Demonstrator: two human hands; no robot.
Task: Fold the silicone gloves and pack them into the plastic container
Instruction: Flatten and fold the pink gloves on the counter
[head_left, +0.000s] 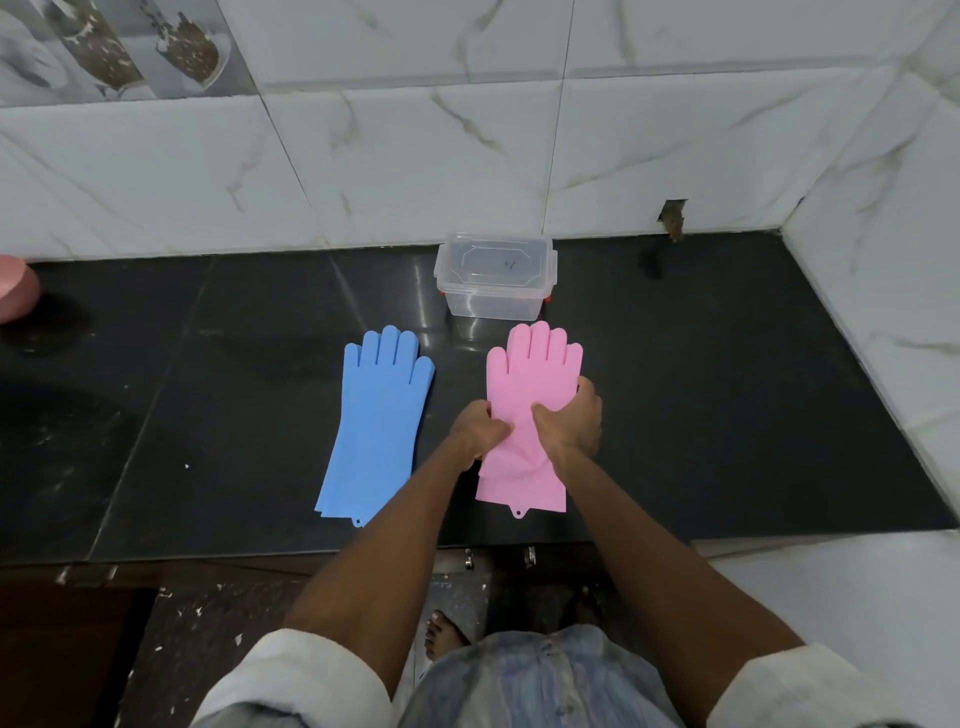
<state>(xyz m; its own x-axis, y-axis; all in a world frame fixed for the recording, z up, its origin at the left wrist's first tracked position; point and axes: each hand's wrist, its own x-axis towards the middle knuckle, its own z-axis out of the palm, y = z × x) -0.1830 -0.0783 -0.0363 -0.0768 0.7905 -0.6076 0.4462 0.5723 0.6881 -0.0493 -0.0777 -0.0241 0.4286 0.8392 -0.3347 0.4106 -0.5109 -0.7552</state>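
Note:
A pink silicone glove (535, 364) lies flat on the black counter (727, 415), fingers pointing to the wall. My left hand (475, 431) grips its left edge at the wrist part. My right hand (569, 423) grips the right edge, thumb on top, and the silicone bunches between the two hands. A blue silicone glove (376, 426) lies flat to the left, untouched. The clear plastic container (496, 280) stands behind the gloves near the wall with its lid on.
A pink round object (15, 288) sits at the far left edge of the counter. Marble-tiled walls (519, 156) close off the back and the right side. The counter's front edge (311, 558) runs just below the glove cuffs.

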